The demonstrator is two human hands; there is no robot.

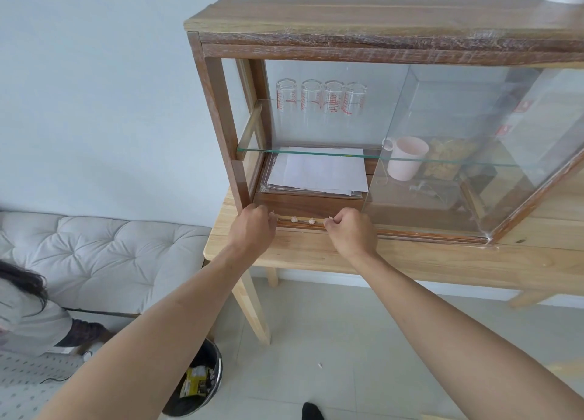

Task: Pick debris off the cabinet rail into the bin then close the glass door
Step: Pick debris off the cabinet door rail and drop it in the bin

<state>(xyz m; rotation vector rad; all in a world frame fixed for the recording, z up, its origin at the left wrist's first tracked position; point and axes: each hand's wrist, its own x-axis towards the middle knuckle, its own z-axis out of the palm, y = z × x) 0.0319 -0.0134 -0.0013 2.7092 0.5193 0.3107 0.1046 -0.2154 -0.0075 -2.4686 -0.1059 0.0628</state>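
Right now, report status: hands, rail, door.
Left hand and right hand pinching debris at rail. Two bits left between them. Glass door open. Bin below.

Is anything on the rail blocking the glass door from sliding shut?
Yes. Two small pale debris bits lie on the cabinet rail between the left hand and right hand, left of the glass door.

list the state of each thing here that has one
glass door: slid right, left half of the cabinet open
rail: two bits of debris lie between the hands
left hand: at the rail's left end, grip pinched on a bit
right hand: on the rail, grip pinched on a bit
bin: upright on the floor, wrapper inside
glasses: upside down on the shelf
mug: upright
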